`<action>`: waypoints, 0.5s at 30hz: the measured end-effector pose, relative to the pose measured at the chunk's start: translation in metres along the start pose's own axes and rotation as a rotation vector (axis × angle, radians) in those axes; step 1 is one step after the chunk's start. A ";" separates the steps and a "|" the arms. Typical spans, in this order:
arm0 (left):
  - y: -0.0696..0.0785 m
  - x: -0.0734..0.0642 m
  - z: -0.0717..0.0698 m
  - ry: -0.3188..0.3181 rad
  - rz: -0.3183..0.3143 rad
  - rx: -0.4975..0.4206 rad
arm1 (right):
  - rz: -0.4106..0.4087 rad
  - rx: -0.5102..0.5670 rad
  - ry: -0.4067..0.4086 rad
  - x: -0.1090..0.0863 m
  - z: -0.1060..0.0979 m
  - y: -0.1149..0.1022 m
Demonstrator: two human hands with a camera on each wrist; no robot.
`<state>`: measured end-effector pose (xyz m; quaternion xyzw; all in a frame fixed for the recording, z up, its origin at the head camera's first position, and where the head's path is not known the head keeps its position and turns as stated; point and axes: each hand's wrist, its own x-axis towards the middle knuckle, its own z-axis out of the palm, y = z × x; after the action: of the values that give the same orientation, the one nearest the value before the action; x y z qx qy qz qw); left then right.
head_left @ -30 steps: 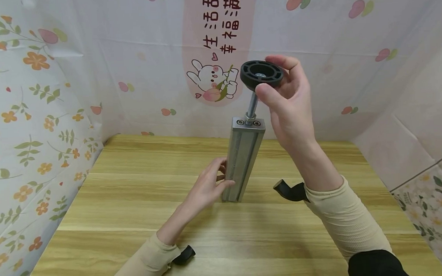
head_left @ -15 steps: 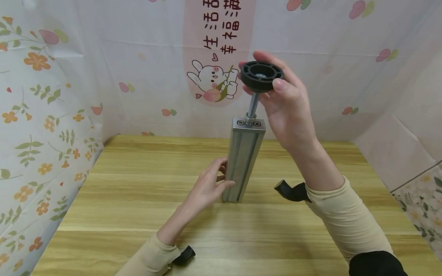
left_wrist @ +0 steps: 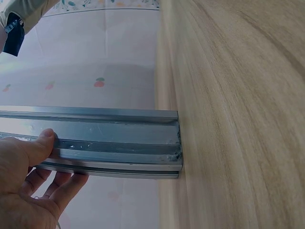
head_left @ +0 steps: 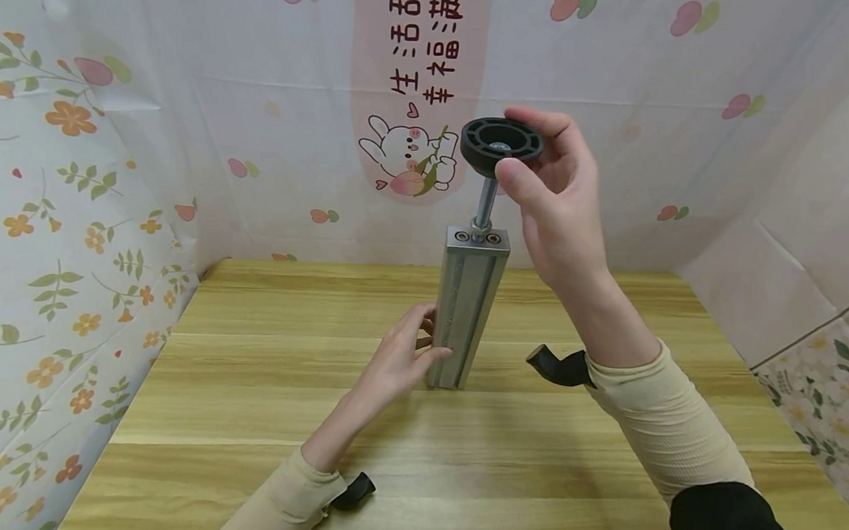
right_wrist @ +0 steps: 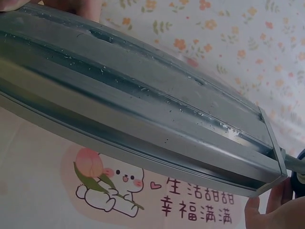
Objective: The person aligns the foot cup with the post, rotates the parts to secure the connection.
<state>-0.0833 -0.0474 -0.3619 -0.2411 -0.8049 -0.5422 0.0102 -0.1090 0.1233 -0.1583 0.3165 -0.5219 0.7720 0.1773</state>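
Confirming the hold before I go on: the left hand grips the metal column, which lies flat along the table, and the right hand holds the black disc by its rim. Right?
Not flat: the metal column stands on end on the table, as the head view shows. The left hand does grip it, and the right hand does hold the black disc by its rim.
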 end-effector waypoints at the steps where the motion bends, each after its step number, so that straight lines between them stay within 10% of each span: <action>1: 0.000 0.000 0.000 -0.001 0.000 -0.003 | -0.009 -0.016 0.006 0.000 0.000 0.000; 15: 0.001 -0.001 0.000 -0.002 0.001 0.001 | 0.117 0.158 -0.065 0.000 0.004 -0.008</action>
<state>-0.0819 -0.0474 -0.3612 -0.2420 -0.8050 -0.5415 0.0101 -0.1037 0.1230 -0.1518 0.3234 -0.4826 0.8090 0.0897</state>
